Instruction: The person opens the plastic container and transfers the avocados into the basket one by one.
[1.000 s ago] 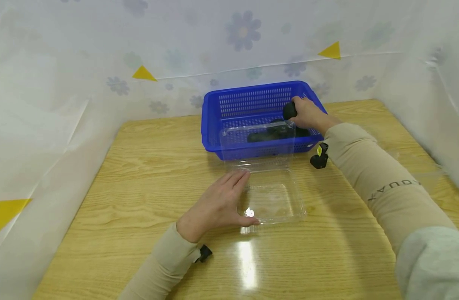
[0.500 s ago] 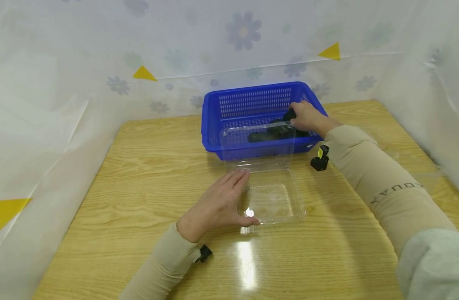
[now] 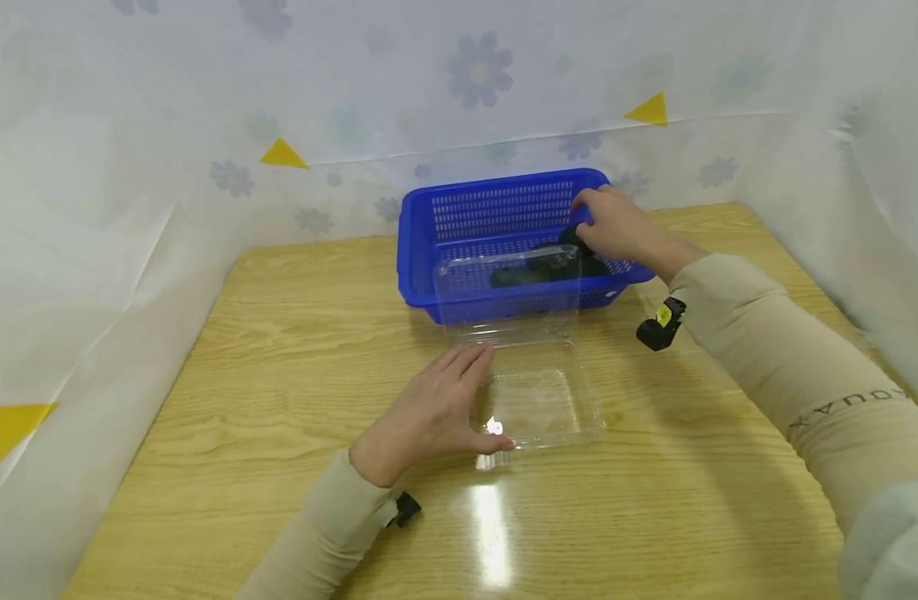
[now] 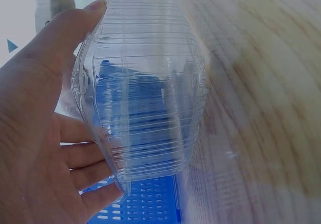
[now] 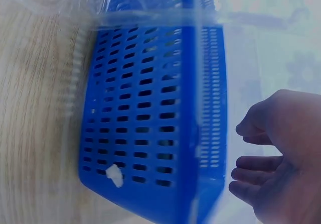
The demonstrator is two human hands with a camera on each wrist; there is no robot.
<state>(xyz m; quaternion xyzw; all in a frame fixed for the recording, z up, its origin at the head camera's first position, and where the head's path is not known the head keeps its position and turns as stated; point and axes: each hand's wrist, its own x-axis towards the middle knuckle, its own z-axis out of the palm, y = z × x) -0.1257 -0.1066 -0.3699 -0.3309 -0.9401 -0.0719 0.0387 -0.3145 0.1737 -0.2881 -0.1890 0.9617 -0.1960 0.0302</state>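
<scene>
My left hand (image 3: 432, 412) holds the left side of a clear plastic clamshell container (image 3: 537, 404), thumb at its front corner and fingers at the back one. The raised lid (image 3: 507, 287) leans up before a blue perforated basket (image 3: 416, 242). Dark green rounded and longish items (image 3: 552, 265) lie in the basket, partly seen through the lid; their exact kind is unclear. Over the basket's right end is my right hand (image 3: 619, 223), just above a round dark item (image 3: 571, 238). The right wrist view shows loosely bent fingers (image 5: 253, 176) with nothing between them.
A wooden table (image 3: 301, 350) carries everything, with pale flowered sheeting (image 3: 353, 83) behind it and plain sheeting at the sides. Beneath the right forearm a faint clear plastic piece shows. A white scrap (image 5: 115, 175) sticks to the basket's outer wall.
My right hand lowered a round dark item into the basket, let go of it, and drew slightly up and right. My left hand stays on the container.
</scene>
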